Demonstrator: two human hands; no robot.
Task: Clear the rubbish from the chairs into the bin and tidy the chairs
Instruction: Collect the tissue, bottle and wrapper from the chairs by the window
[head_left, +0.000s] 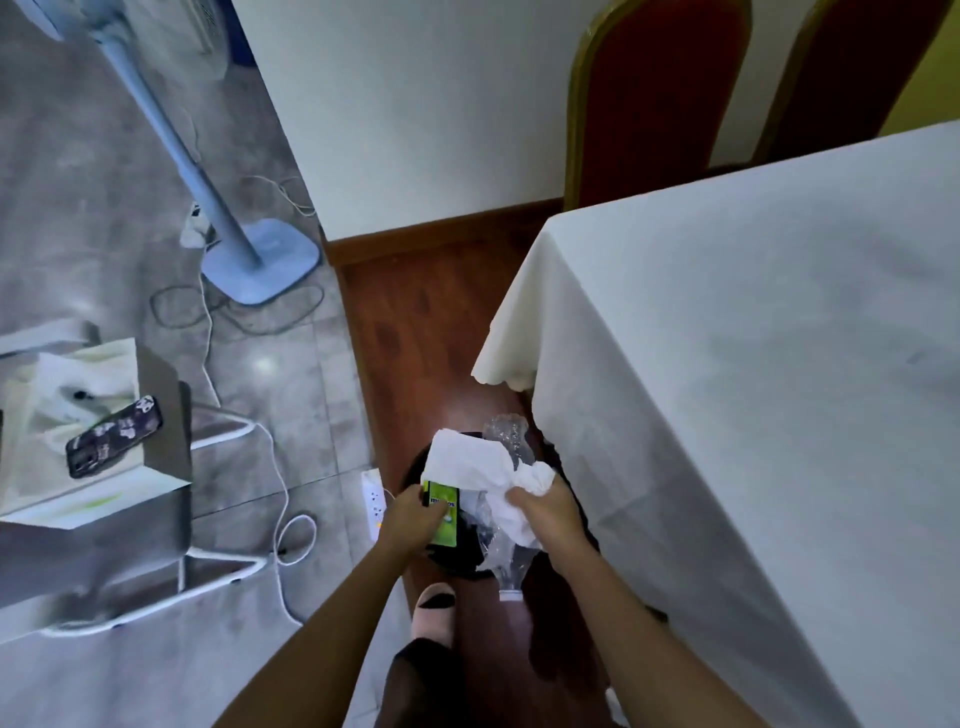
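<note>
Lower centre of frame: both hands over a dark round bin (415, 470) on the wooden floor, just left of the surface corner.

Left hand (410, 519) closed on a green packet (442, 512) (label partly legible, too blurred to read in full), fingers (434, 514) wrapped across its face, packet upright above the bin mouth.

Right hand (550, 512) gripping crumpled white paper (478, 462), fingers closed into the wad; paper fans up and left, overlapping top of the green packet.

Clear crushed plastic bottle (506, 558) also under the right hand, cap end pointing down toward bottom of frame, other end sticking out above the paper. Cannot tell whether clamped by the same fingers or just pinned against the paper.

Right half of frame: surface under a white tablecloth (753, 364), cloth corner hanging just above the bin.

Upper right: two red chairs (660, 93) with gold frames, backs visible behind the surface, side by side against the wall. Seats hidden.

Upper left: pale blue fan stand (260, 260) on grey tile, cables looped around its base.

Left edge: grey chair (161, 525) carrying a white bag (62, 415) and a patterned phone (114, 434) lying on the bag.

Bottom centre: pink slipper (434, 613) on the floor, near the bin.
</note>
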